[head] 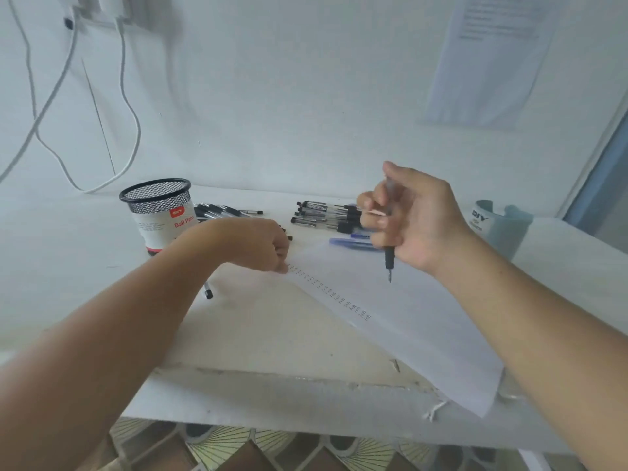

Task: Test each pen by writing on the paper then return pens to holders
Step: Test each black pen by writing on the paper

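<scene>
My right hand (413, 215) grips a black pen (389, 258) upright, tip down, a little above the white paper (401, 321). A row of small ink marks (328, 291) runs along the paper's left edge. My left hand (261, 244) rests with curled fingers on the paper's far left corner; whether it holds anything is hidden. A black mesh pen holder (156, 207) with a red and white label stands at the left. A grey-blue holder (503, 226) stands at the right. Loose black pens lie in two heaps (226, 211) (323, 215), and blue pens (353, 243) lie by the paper.
One pen (208, 291) lies on the table under my left forearm. The white table's front edge (272, 379) is chipped. White cables (125, 107) hang on the wall at the left. A printed sheet (489, 59) is stuck on the wall at the right. Patterned floor tiles show below.
</scene>
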Action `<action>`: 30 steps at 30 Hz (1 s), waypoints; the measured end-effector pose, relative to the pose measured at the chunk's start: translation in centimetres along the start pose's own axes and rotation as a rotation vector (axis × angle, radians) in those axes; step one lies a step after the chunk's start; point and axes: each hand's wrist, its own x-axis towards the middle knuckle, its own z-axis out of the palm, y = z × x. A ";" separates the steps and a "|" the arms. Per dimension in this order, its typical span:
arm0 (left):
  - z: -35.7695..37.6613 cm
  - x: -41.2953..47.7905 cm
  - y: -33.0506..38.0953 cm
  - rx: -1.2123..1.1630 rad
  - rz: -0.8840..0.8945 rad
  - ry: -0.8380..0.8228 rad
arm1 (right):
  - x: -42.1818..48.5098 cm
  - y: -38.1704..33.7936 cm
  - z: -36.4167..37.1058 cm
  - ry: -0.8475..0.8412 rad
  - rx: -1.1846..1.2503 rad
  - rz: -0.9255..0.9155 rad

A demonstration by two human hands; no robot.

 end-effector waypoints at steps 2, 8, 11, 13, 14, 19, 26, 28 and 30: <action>-0.4 -0.4 0.8 0.039 -0.018 -0.025 | -1.4 0.4 -0.1 -0.019 -0.037 0.033; -1.2 -0.9 3.3 0.198 -0.128 -0.156 | -3.4 1.9 -1.3 -0.100 -0.181 0.278; -1.2 -1.1 3.8 0.190 -0.153 -0.173 | -3.8 2.6 -2.3 -0.101 -0.273 0.306; -0.6 -0.9 3.6 0.125 -0.149 -0.102 | -4.2 2.9 -2.3 -0.177 -0.251 0.313; -0.2 -0.8 3.3 0.083 -0.137 -0.050 | -4.3 3.1 -2.2 -0.222 -0.262 0.303; 1.1 -0.5 2.1 0.044 -0.095 0.057 | -4.3 4.7 -2.1 -0.091 -0.541 0.107; 1.3 -0.1 0.9 0.005 -0.052 0.100 | -5.6 6.0 -2.5 0.012 -0.901 -0.217; 1.4 0.1 0.7 0.000 -0.053 0.109 | -5.6 6.3 -2.8 0.009 -0.865 -0.222; 1.5 0.2 0.6 -0.002 -0.051 0.114 | -5.4 6.4 -3.1 -0.014 -0.806 -0.194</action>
